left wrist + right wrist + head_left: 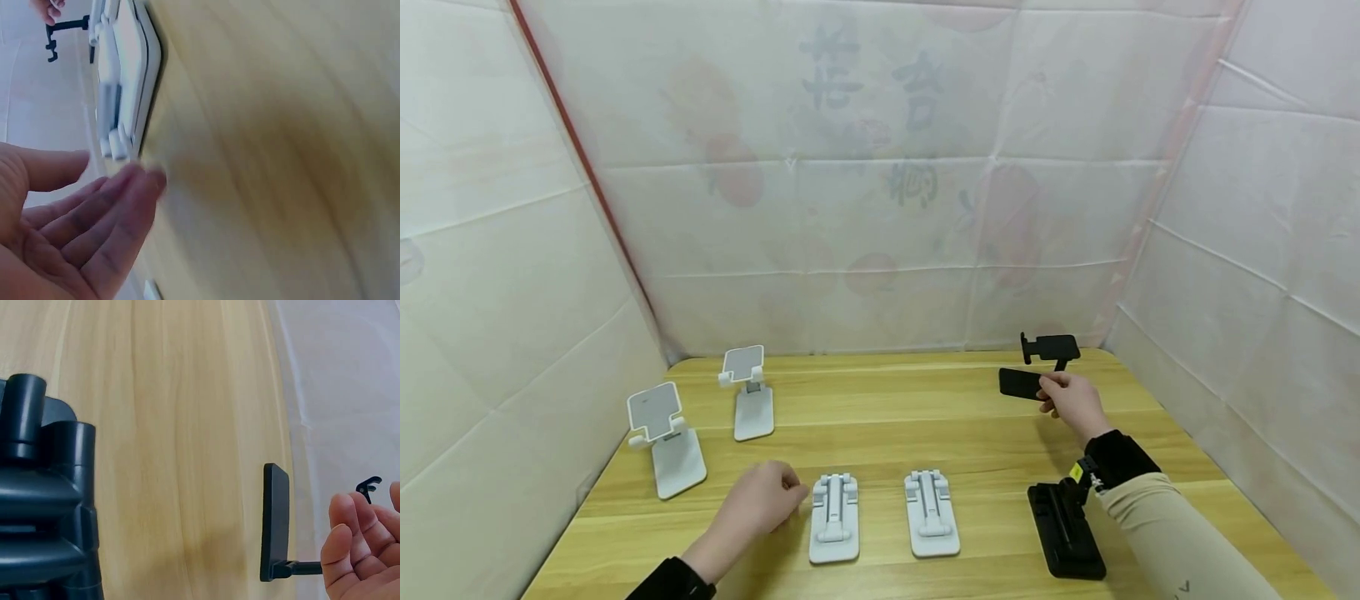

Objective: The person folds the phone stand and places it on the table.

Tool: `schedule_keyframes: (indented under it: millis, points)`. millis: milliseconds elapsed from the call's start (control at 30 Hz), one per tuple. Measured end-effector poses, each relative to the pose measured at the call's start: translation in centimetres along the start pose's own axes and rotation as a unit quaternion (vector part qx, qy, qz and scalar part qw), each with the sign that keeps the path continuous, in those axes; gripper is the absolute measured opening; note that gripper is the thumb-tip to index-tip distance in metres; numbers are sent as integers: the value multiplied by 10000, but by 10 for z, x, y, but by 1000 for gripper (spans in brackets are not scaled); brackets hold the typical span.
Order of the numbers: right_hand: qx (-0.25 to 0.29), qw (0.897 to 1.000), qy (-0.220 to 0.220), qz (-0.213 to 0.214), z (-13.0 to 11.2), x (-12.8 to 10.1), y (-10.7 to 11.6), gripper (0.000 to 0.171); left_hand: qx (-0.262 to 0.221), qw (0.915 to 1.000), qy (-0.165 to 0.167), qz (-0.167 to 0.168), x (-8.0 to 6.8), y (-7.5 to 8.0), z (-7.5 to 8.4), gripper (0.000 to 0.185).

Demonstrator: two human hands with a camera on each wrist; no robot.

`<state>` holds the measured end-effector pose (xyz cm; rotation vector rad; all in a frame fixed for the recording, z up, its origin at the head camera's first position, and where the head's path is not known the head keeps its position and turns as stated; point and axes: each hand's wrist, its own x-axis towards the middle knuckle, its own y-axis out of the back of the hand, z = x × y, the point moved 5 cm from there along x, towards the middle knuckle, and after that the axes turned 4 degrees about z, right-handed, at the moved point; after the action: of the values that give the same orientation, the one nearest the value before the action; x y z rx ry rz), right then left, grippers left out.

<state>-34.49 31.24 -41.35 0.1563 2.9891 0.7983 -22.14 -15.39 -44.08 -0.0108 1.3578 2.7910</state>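
Observation:
On the left, my left hand [766,497] hovers over the table with loosely bent fingers and nothing held. Its fingertips are beside a folded white phone stand [834,518]; the left wrist view shows a gap between thumb and fingers. At the back right, my right hand [1075,404] is at an unfolded black phone stand [1019,383], its fingertips overlapping the right end of the base. In the right wrist view the fingers [340,550] curl loosely with nothing visible between them, and they hide part of that stand's upper plate.
Another folded white stand [932,513] lies at front centre. A folded black stand [1066,529] lies below my right forearm. Two unfolded white stands, one nearer [679,462] and one farther [753,412], stand on the left. Pale sheets [880,217] enclose the wooden table.

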Motion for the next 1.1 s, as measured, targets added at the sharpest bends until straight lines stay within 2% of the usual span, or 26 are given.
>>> schedule_keyframes:
  millis: [67, 133, 233, 300, 367, 467, 567, 667, 833, 967, 1100]
  points:
    - [116, 9999, -36, -27, -1, 0, 1, 53, 439, 9982, -260, 300, 4, 6, 1, 17]
    - [215, 9998, -50, -32, 1, 2, 1, 54, 772, 9954, -454, 352, 8, 9, -1, 32]
    - [349, 9993, 47, -87, 12, 9, 1, 58, 1015, 9928, -642, 40, 13, 8, -7, 60]
    - [528, 9986, 41, -25, 30, 23, 0, 62, 1156, 9905, -713, -237, 16, 6, -12, 76]
    - [682, 9976, 86, 23, 50, 37, -1, 68, 1303, 9871, -806, -455, 19, 5, -17, 85]
    - [924, 9956, 177, 48, 72, 56, -3, 75, 1472, 9832, -839, -676, 23, 3, -23, 89]
    - [1188, 9923, 315, -128, 66, 53, -2, 75, 1604, 9799, -848, -828, 26, 2, -28, 88]
    - [1304, 9907, 209, -339, 38, 35, 0, 73, 1657, 9784, -836, -906, 28, 2, -32, 88]
    - [1427, 9890, -108, -376, 1, 13, 1, 70, 1658, 9782, -908, -858, 27, 4, -32, 90]
    - [1813, 9816, -343, -489, -5, 11, 3, 69, 1726, 9770, -973, -793, 27, 3, -31, 91]
    - [2166, 9729, -391, -711, -1, 14, 3, 74, 1783, 9760, -1018, -722, 27, 3, -30, 92]
